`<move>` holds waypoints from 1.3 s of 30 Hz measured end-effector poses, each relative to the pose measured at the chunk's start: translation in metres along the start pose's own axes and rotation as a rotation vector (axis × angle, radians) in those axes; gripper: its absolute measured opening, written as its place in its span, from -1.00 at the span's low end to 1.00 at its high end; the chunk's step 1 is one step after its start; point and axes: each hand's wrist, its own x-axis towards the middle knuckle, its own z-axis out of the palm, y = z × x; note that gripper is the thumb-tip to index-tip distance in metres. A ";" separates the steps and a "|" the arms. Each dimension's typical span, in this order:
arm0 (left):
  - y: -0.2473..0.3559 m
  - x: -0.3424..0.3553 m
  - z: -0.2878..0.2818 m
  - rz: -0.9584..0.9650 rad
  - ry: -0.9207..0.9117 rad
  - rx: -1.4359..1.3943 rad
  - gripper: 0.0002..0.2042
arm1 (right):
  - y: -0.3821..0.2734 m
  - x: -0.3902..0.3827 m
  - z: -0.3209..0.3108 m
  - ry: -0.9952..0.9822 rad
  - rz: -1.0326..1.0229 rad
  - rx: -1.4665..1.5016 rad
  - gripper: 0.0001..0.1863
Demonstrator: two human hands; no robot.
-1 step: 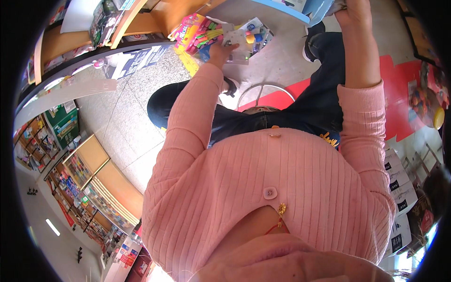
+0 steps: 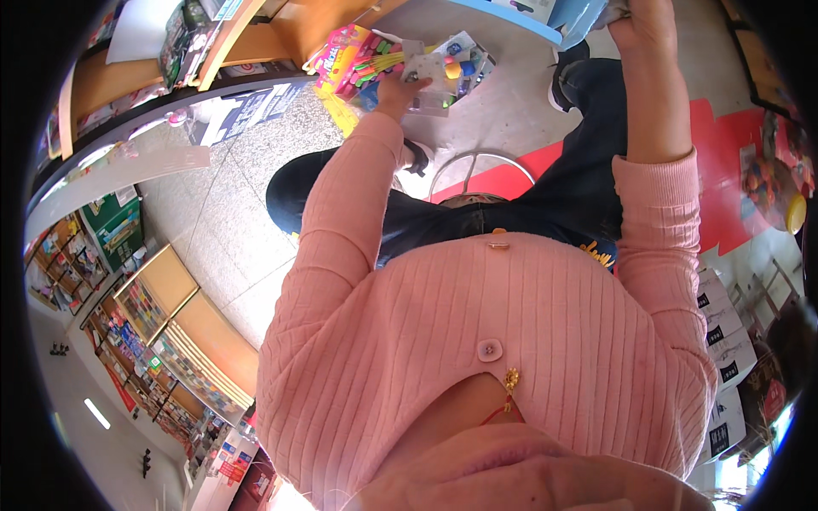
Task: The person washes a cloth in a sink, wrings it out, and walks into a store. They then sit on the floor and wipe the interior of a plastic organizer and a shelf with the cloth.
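My left hand (image 2: 399,92) is closed on a clear plastic box (image 2: 433,75), its thumb lying across the near side. Some fingers are hidden behind the box. Just left of that hand stands a pink and yellow carton (image 2: 345,60) with several bright pens (image 2: 375,65) showing. Small yellow and blue pieces (image 2: 460,70) lie in or beside the clear box on its right. At the top right, my right hand (image 2: 645,30) is beside the end of a light blue box (image 2: 573,24), near something grey. The picture's upper edge cuts off most of its fingers.
Wooden shelving (image 2: 234,43) with packed goods stands at the upper left. Below my hands are my spread knees and a curved metal bar (image 2: 481,155). A red mat (image 2: 711,162) and a jar with a yellow lid (image 2: 796,215) are at the right.
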 end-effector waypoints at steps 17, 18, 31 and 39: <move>0.005 0.067 0.044 0.050 -0.086 0.410 -0.54 | -0.011 -0.001 0.011 -0.244 -0.021 -0.081 -0.58; 0.003 0.067 0.042 0.025 -0.049 0.362 -0.55 | -0.011 0.001 0.009 -0.245 0.007 -0.060 -0.59; 0.091 -0.036 -0.078 0.599 0.797 -1.178 -0.76 | 0.002 -0.012 0.031 0.017 -0.160 -0.065 -0.59; 0.194 -0.137 -0.103 1.013 0.583 0.035 -0.40 | 0.016 -0.029 0.042 -0.172 -0.169 -0.133 -0.46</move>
